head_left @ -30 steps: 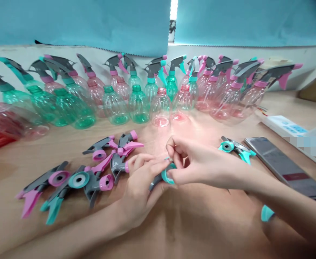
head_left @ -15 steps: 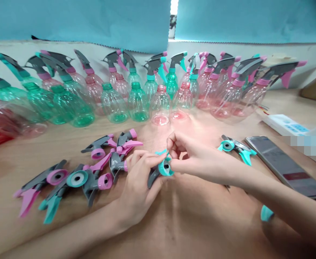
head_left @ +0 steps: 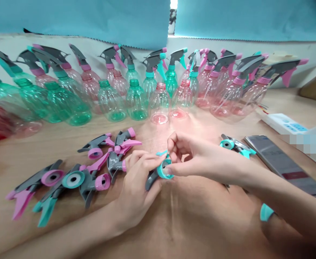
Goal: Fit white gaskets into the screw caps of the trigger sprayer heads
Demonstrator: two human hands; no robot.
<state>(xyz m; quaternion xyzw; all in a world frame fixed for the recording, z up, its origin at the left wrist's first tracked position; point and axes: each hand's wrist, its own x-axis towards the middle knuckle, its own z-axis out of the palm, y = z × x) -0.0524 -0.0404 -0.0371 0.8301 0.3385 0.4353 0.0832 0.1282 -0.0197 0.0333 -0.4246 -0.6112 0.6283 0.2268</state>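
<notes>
No words can be read; your left hand (head_left: 136,194) and right hand (head_left: 198,160) both pinch the spray top (head_left: 160,171) mid-frame.

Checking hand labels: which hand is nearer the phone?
Right. The right hand is left of the phone, with a loose teal sprayer head lying between them. The left hand sits farther left, beyond the right hand.
</notes>
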